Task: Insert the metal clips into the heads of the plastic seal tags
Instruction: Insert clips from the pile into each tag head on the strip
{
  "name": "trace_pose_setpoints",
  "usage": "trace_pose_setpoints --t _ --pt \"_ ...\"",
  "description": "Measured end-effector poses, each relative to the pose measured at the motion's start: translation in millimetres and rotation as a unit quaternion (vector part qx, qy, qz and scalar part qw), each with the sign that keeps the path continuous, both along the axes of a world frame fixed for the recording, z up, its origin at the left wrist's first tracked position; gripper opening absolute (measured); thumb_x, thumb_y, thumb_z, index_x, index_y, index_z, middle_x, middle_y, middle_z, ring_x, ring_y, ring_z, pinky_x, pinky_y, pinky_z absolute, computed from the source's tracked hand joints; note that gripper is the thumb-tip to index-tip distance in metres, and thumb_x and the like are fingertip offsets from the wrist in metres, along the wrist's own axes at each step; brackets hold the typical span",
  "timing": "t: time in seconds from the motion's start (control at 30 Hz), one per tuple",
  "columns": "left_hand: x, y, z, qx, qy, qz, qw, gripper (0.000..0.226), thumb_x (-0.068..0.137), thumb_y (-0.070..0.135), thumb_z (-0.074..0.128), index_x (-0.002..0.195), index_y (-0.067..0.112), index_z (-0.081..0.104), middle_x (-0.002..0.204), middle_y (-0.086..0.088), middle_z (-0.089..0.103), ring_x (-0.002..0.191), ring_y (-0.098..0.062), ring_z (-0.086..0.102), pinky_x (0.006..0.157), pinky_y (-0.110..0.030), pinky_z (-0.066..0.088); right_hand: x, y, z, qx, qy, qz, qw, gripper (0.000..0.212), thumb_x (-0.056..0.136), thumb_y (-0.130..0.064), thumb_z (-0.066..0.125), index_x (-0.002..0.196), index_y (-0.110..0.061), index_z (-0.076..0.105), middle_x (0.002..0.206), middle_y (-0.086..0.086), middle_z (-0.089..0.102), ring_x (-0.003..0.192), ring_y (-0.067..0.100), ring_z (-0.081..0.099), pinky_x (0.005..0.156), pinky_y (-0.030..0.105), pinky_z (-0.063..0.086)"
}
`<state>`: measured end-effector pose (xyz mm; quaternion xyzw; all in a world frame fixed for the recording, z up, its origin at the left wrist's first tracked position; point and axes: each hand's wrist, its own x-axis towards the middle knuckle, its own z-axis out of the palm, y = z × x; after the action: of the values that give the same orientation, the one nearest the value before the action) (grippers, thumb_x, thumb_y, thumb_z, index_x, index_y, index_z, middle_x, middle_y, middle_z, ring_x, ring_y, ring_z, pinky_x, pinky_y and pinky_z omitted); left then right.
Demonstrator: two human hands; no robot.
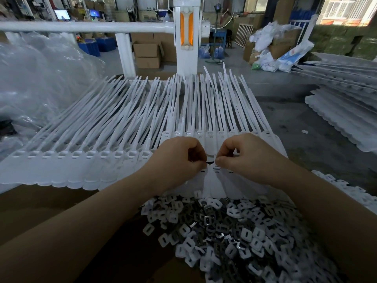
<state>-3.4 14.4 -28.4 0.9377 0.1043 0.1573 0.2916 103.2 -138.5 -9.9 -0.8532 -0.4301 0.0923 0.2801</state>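
Both hands meet at the centre of the work surface, fingers curled and fingertips nearly touching. The left hand [179, 156] pinches thumb against forefinger just above the slotted head of a white seal tag; whatever it pinches is too small and too hidden to identify. The right hand [244, 158] is curled likewise, its fingertips pressed down on the adjoining tag heads [217, 170]; whether it holds a clip cannot be told.

The strip of tags beneath the hands [234, 180] lies flat, heads toward the person. Behind it a second joined row of seal tags [214, 134] shows its slotted heads just beyond the knuckles, and a longer row [81, 158] extends to the left, the tails of both fanning away toward a white metal frame [186, 58].

Near the person, between the forearms, lies a loose heap of metal clips [234, 227], grey and white, resting on brown cardboard [51, 201]. Further tag strips are stacked at the right [342, 119]. Clear plastic bags [40, 78] are bunched at the left, and cardboard boxes [146, 54] stand on the floor beyond.
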Motion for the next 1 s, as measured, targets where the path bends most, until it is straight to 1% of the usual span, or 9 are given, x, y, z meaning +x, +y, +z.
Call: trace_pose_setpoints --t 0.07,0.17,0.3,0.4,0.47,0.57,0.73,0.87,1.0 --pt "0 0 0 0.003 0.004 0.000 1.000 0.021 0.081 0.029 0.074 0.071 0.040 0.060 0.069 0.020 0.063 0.073 0.015 0.056 0.056 0.000 0.040 0 0 0 0.002 0.011 0.001 1.000 0.016 0.084 -0.031 0.068 0.069 -0.033 0.064 0.078 -0.011 0.068 0.073 0.002 0.063 0.080 0.032 0.055" --pt "-1 1 0 0.006 0.009 -0.002 1.000 0.020 0.082 0.030 0.074 0.071 0.040 0.059 0.070 0.020 0.063 0.075 0.015 0.056 0.057 0.001 0.039 -1 1 0 -0.001 0.012 0.006 1.000 0.014 0.085 -0.027 0.069 0.072 -0.030 0.064 0.078 -0.011 0.067 0.073 0.002 0.062 0.075 0.027 0.054" --pt "-1 0 0 0.008 0.008 -0.004 1.000 0.021 0.082 0.030 0.073 0.071 0.040 0.059 0.070 0.020 0.063 0.077 0.015 0.056 0.062 0.002 0.040 -1 2 -1 -0.006 0.018 0.004 1.000 0.013 0.084 -0.024 0.069 0.074 -0.030 0.063 0.079 -0.012 0.067 0.076 0.002 0.061 0.068 0.019 0.047" --pt "-1 -1 1 0.022 0.012 -0.002 1.000 0.022 0.082 0.031 0.073 0.071 0.042 0.057 0.070 0.022 0.062 0.075 0.015 0.057 0.056 -0.002 0.041 -1 3 -2 -0.006 0.020 0.002 1.000 0.013 0.084 -0.022 0.070 0.076 -0.030 0.064 0.081 -0.012 0.066 0.075 0.001 0.060 0.064 0.016 0.043" --pt "-1 -1 2 0.033 0.015 -0.002 0.999 0.023 0.083 0.032 0.072 0.071 0.043 0.056 0.070 0.023 0.061 0.071 0.013 0.057 0.053 -0.003 0.038 0 2 -1 -0.008 0.015 0.004 1.000 0.012 0.084 -0.023 0.070 0.077 -0.031 0.063 0.081 -0.011 0.066 0.075 0.001 0.060 0.064 0.017 0.044" --pt "-1 -1 3 0.038 0.013 -0.005 0.999 0.022 0.084 0.032 0.071 0.072 0.043 0.056 0.071 0.023 0.060 0.069 0.012 0.056 0.055 -0.004 0.036 0 2 0 -0.015 0.012 0.009 1.000 0.012 0.085 -0.026 0.069 0.076 -0.033 0.063 0.079 -0.011 0.066 0.073 0.001 0.060 0.067 0.020 0.046" --pt "-3 -1 3 0.037 0.019 -0.008 0.999 0.019 0.084 0.033 0.071 0.075 0.042 0.058 0.073 0.023 0.060 0.071 0.015 0.056 0.053 -0.002 0.038 -4 3 3 -0.026 0.010 0.008 1.000 0.018 0.092 -0.031 0.060 0.074 -0.035 0.060 0.076 -0.014 0.065 0.074 0.004 0.062 0.080 0.034 0.052" --pt "-3 -2 3 0.036 0.019 -0.002 0.999 0.019 0.084 0.033 0.071 0.074 0.042 0.058 0.072 0.023 0.060 0.073 0.018 0.054 0.056 0.003 0.037 -8 3 5 -0.043 0.014 0.005 0.999 0.020 0.093 -0.032 0.058 0.074 -0.035 0.057 0.076 -0.015 0.064 0.078 0.006 0.061 0.093 0.045 0.047" --pt "-3 -3 3 0.038 0.024 -0.002 0.999 0.016 0.085 0.033 0.070 0.077 0.041 0.059 0.074 0.023 0.060 0.072 0.011 0.056 0.055 -0.002 0.036 -10 4 7 -0.072 -0.011 0.004 0.997 0.022 0.092 -0.032 0.059 0.071 -0.037 0.054 0.079 -0.015 0.061 0.083 0.005 0.056 0.096 0.046 0.044"
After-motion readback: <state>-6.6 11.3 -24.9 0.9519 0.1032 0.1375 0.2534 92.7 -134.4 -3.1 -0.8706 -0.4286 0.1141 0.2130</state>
